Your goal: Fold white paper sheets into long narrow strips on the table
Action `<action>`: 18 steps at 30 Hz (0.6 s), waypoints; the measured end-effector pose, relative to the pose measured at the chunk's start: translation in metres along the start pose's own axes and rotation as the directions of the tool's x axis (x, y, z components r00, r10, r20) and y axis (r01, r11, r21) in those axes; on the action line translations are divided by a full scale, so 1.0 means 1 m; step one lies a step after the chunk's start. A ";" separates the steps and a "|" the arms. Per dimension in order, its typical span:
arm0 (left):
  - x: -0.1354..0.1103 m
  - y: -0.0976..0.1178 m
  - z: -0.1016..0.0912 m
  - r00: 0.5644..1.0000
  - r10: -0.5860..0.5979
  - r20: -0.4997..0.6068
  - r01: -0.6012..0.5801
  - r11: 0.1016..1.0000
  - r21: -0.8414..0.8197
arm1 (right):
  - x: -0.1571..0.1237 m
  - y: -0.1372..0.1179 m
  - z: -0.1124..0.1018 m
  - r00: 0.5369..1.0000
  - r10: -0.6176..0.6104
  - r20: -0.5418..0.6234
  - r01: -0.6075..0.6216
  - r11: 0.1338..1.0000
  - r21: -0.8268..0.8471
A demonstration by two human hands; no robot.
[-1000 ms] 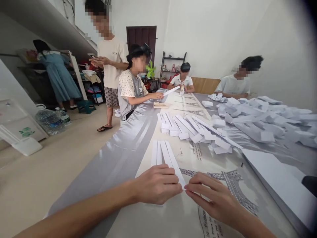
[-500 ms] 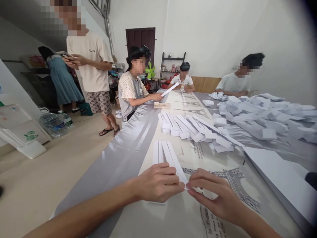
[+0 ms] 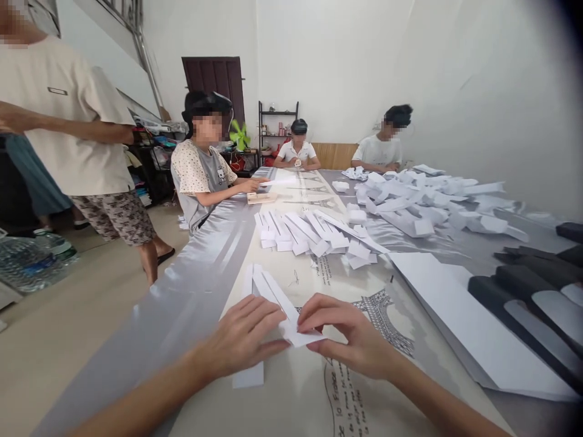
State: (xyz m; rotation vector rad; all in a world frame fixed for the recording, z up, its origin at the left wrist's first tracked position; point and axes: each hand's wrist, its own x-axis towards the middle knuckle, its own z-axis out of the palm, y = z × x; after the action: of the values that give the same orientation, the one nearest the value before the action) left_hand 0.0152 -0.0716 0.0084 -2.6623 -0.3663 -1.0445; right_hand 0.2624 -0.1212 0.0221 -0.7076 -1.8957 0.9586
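Both hands are at the near end of a folded white paper strip (image 3: pixel 276 294), which lies slanting away from me over the table. My left hand (image 3: pixel 243 331) grips its left side, thumb below and fingers on top. My right hand (image 3: pixel 348 334) pinches the near right corner, where a small flap sticks out. Under my left hand lies a second white paper strip (image 3: pixel 248 377), partly covered by the hand. Beyond my hands is a heap of folded paper strips (image 3: pixel 300 233) with boxy ends.
A stack of white paper sheets (image 3: pixel 473 321) lies to the right, beside black objects (image 3: pixel 537 297). Farther back is a large pile of folded paper (image 3: pixel 423 200). Several people sit around the cloth-covered table (image 3: pixel 191 303); another person (image 3: pixel 82 127) stands at left.
My view has turned left-to-right, so the scene sits farther left. The strip's near end has opened out into a flap between my hands. The seated person at left has lowered a paper strip.
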 end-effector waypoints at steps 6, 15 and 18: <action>-0.010 -0.021 0.004 0.997 -0.080 -0.010 0.081 0.992 0.097 | 0.000 0.002 -0.004 0.996 -0.040 -0.073 0.034 0.996 -0.085; -0.031 -0.057 0.005 0.939 -0.344 0.013 0.334 0.920 0.203 | 0.002 -0.006 -0.018 0.866 -0.485 -0.118 0.304 0.701 -0.645; -0.041 -0.066 0.009 0.869 -0.457 0.190 0.416 0.883 0.218 | 0.010 0.010 -0.032 0.867 -0.489 -0.091 0.250 0.586 -0.771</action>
State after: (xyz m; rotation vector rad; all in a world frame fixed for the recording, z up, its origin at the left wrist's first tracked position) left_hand -0.0300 -0.0125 -0.0164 -2.6065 -1.1044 -0.7537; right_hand 0.2874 -0.0973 0.0283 -0.7930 -2.0146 -0.2534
